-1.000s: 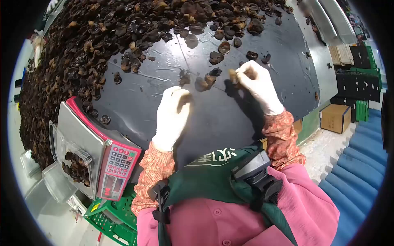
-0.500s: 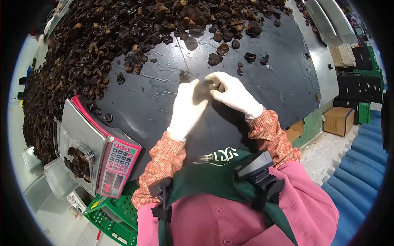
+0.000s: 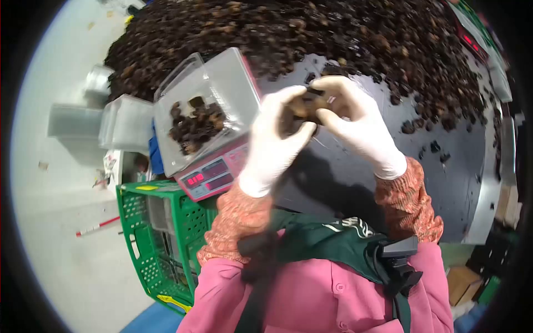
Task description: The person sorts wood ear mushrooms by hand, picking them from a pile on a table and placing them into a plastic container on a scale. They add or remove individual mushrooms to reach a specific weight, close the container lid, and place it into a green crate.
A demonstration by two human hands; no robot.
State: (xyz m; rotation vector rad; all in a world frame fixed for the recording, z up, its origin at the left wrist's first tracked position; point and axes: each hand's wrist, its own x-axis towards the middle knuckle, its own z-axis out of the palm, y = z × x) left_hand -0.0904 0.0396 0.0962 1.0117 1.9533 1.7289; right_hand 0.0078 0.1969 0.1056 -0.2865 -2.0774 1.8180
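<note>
Both hands wear white gloves and are raised together above the black table top (image 3: 355, 177). My left hand (image 3: 276, 143) and my right hand (image 3: 355, 122) are cupped around a small clump of dark dried mushrooms (image 3: 308, 108) held between them. To the left stands a red-fronted scale (image 3: 214, 175) with a clear plastic tray (image 3: 194, 111) on its pan, and the tray holds several dried mushrooms. A big heap of the same dark mushrooms (image 3: 311, 33) covers the far part of the table.
A green plastic crate (image 3: 161, 233) stands on the floor below the scale. Clear plastic containers (image 3: 125, 122) sit left of the scale. Loose mushroom pieces (image 3: 430, 147) lie scattered on the table at right. A red-and-white stick (image 3: 97, 226) lies on the pale floor.
The view has swung left toward the scale. Both hands have lifted off the table top and come together, now holding a clump of mushrooms between them.
</note>
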